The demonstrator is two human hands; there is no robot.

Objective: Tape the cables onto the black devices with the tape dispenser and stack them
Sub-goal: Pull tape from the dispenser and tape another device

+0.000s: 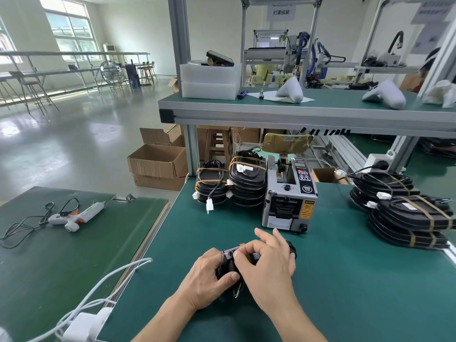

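Observation:
A black device (292, 249) lies on the green table (345, 280) in front of me, mostly hidden under both hands. My left hand (209, 275) grips its left side, thumb on top. My right hand (265, 262) rests over the device and pinches a strip of tape (230, 253) at its top edge. The grey tape dispenser (290, 196) stands just behind. Two stacks of taped black devices (246, 183) sit left of the dispenser. More stacks of black devices (409, 215) with cables lie at the right.
A glue gun (76, 214) with its cord lies on the dark green side table (61, 255) at left. White cables and a power adapter (84, 324) sit at the lower left. A raised shelf (296, 107) spans overhead. Cardboard boxes (158, 166) stand on the floor.

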